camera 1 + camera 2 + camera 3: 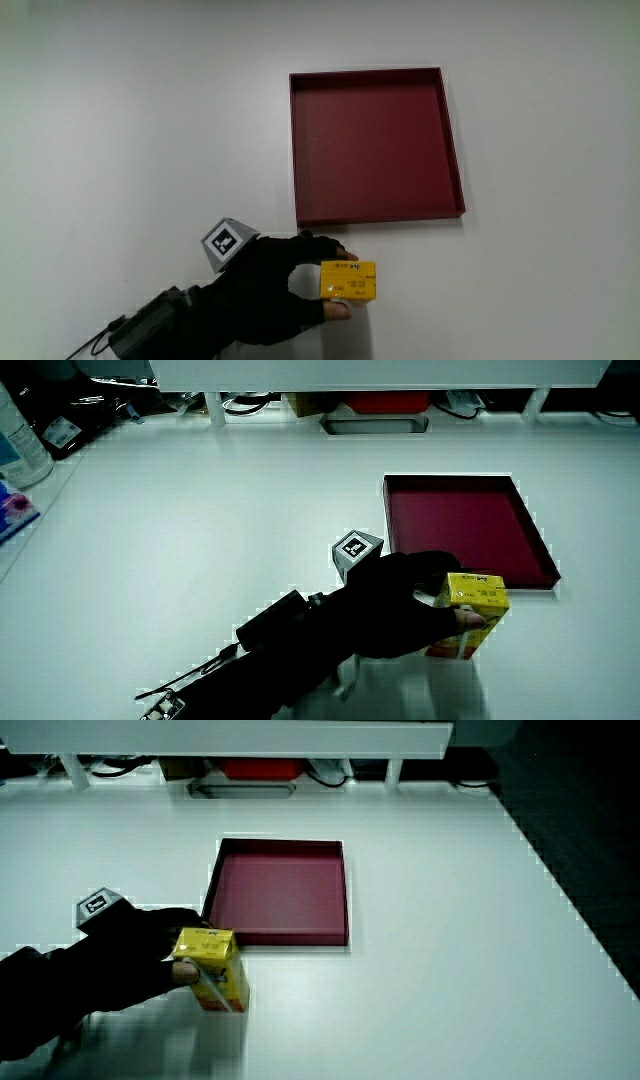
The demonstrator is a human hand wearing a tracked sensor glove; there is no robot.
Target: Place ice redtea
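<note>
A small yellow ice red tea carton (348, 281) stands upright on the white table, nearer to the person than the dark red square tray (376, 210). The gloved hand (290, 285) is beside the carton with thumb and fingers closed around it. Both side views show the carton (468, 614) (214, 969) in the hand (400, 610) (130, 965), its base at or just above the table. The tray (530, 540) (283, 934) holds nothing. The patterned cube (228, 243) rides on the back of the hand.
A low partition with cables and boxes under it runs along the table's edge farthest from the person (370, 400). A white bottle (20, 440) and a packet (12, 510) sit at the table's edge in a side view.
</note>
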